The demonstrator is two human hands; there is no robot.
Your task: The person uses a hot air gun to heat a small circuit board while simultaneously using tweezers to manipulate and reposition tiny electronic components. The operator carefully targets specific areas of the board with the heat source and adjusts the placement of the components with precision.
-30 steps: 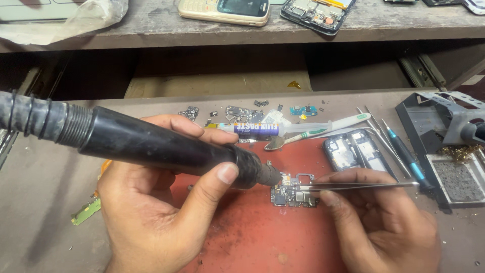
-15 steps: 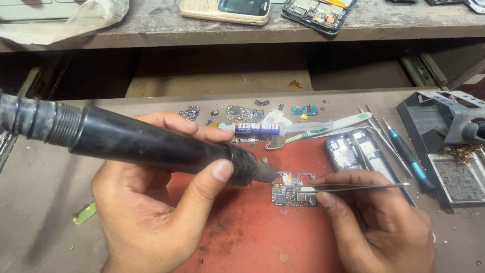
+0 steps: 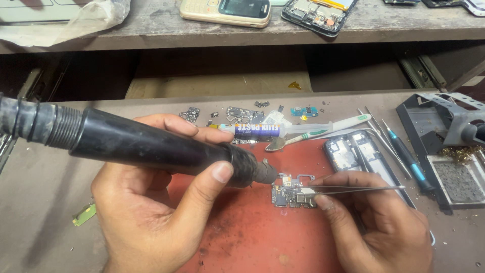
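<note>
Now | left hand (image 3: 146,212) gripping hot-air handle (image 3: 146,146), nozzle just left of circuit board (image 3: 294,191) on red mat (image 3: 252,232) | right hand (image 3: 376,222) pinching tweezers (image 3: 353,188) on board | advice: keep nozzle steady, tweezers light.

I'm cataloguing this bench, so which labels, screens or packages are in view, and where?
Syringe: lying behind the red mat, clear tube, blue-and-white label.
Phone: on the upper shelf, cream, dark screen.
Plastic bag: shelf's left end, clear, crumpled.
</note>
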